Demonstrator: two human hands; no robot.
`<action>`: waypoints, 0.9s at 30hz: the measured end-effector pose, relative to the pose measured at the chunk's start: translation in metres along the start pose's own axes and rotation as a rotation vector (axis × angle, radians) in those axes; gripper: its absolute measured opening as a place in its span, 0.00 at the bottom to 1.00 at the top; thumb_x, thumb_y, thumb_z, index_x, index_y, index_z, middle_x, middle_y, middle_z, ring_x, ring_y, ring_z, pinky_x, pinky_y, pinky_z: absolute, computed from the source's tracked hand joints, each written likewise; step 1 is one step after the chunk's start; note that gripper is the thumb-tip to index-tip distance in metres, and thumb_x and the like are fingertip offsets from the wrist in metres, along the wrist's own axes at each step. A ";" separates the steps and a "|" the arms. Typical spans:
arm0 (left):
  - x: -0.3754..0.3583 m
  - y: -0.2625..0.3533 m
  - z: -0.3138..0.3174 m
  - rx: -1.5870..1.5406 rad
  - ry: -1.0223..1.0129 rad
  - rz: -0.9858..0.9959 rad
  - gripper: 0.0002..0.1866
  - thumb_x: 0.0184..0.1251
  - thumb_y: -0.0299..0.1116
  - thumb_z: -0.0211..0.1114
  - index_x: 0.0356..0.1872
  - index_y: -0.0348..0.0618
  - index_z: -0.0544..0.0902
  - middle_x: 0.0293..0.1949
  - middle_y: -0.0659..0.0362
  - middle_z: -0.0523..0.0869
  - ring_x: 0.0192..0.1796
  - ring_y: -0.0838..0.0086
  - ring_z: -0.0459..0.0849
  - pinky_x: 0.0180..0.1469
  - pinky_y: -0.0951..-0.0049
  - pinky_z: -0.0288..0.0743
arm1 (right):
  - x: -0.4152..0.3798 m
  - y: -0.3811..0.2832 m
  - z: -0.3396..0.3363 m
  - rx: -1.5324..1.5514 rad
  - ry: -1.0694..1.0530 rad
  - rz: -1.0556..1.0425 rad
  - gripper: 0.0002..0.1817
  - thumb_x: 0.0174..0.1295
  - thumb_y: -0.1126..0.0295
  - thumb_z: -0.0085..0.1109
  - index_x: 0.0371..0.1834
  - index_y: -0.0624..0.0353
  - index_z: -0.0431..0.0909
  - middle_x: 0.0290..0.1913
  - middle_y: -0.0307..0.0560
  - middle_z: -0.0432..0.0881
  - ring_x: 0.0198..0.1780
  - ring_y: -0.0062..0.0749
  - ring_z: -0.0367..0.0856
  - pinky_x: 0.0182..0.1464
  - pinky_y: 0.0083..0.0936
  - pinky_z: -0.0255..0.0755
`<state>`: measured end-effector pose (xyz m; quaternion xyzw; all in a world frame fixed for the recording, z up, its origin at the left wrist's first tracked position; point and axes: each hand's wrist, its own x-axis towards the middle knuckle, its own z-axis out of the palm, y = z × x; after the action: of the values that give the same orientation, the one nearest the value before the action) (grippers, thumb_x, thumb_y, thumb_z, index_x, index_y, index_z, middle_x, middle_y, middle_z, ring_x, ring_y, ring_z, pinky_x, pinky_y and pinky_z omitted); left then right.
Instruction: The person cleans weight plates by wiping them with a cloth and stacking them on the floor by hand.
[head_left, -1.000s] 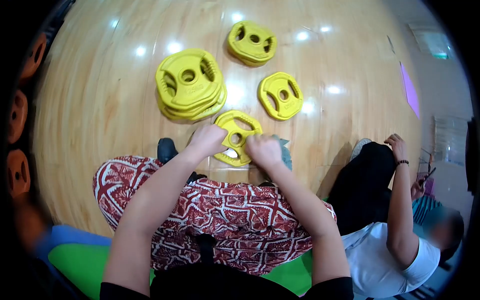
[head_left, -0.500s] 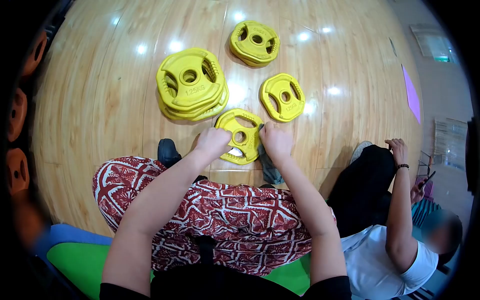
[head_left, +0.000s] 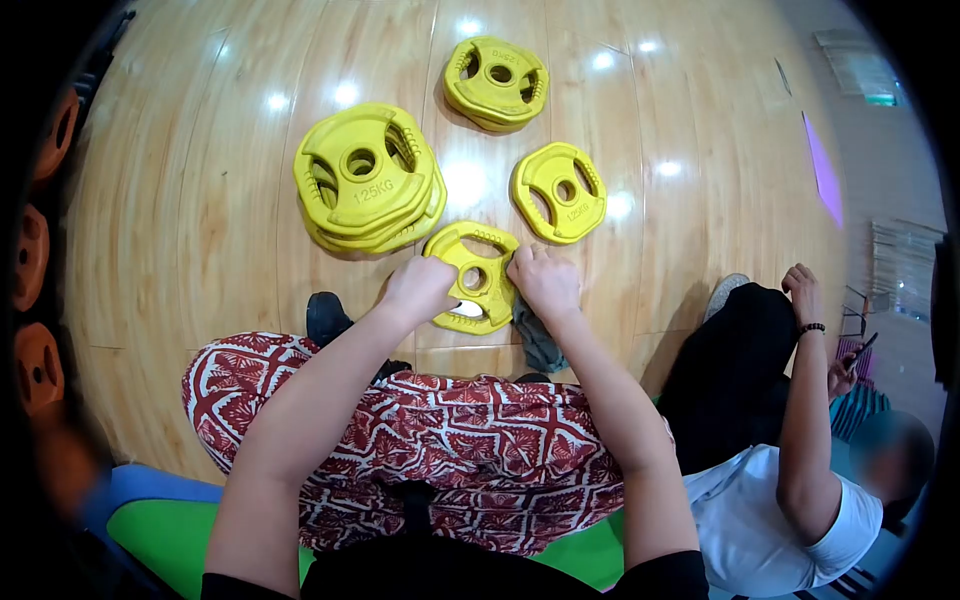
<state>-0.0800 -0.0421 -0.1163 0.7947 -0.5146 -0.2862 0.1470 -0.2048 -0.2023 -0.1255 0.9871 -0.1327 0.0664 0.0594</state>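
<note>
A yellow weight plate (head_left: 474, 238) is held up in front of my lap. My left hand (head_left: 418, 290) is closed on its left edge. Against the plate's right side, my right hand (head_left: 546, 280) is closed on a dark grey cloth (head_left: 540, 345), whose loose end hangs below the fingers. Beyond my left hand stands a stack of yellow plates (head_left: 350, 215), the top one marked 1.25KG. Past my right hand lies another yellow plate (head_left: 586, 190). Farther off is a smaller stack of yellow plates (head_left: 497, 112). My fingertips are partly hidden.
Wooden floor (head_left: 200, 200) spreads around the plates. A person in a white shirt (head_left: 770, 530) sits at my right with a phone (head_left: 866, 346). Orange plates (head_left: 38, 368) line the left edge. A green mat (head_left: 165, 530) lies beneath me, and a purple sheet (head_left: 822, 170) is far right.
My right hand with the cloth has shifted slightly inward over the plate's upper right edge. My left hand keeps its hold. The view has tilted a little.
</note>
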 end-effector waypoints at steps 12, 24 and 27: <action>0.001 0.002 0.012 -0.018 0.098 -0.013 0.13 0.42 0.40 0.67 0.19 0.40 0.77 0.20 0.50 0.79 0.26 0.57 0.79 0.31 0.61 0.73 | -0.004 -0.002 -0.017 0.062 -0.292 0.246 0.07 0.51 0.67 0.48 0.19 0.55 0.70 0.17 0.47 0.78 0.18 0.38 0.78 0.18 0.32 0.71; -0.006 0.020 0.010 0.056 0.031 0.016 0.14 0.44 0.41 0.66 0.27 0.42 0.77 0.22 0.52 0.80 0.26 0.59 0.80 0.29 0.62 0.73 | 0.005 -0.002 -0.022 0.075 -0.059 0.147 0.09 0.52 0.65 0.50 0.18 0.53 0.68 0.13 0.43 0.74 0.16 0.33 0.76 0.15 0.32 0.68; -0.013 0.044 0.001 0.075 -0.082 0.121 0.13 0.47 0.36 0.63 0.35 0.42 0.76 0.26 0.54 0.82 0.29 0.62 0.82 0.30 0.64 0.75 | 0.025 0.002 -0.019 0.065 0.116 0.183 0.10 0.52 0.65 0.51 0.17 0.54 0.68 0.13 0.45 0.74 0.15 0.33 0.76 0.14 0.31 0.68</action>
<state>-0.1170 -0.0492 -0.0894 0.7549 -0.5776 -0.2894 0.1129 -0.1834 -0.2078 -0.1032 0.9668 -0.2162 0.1330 0.0284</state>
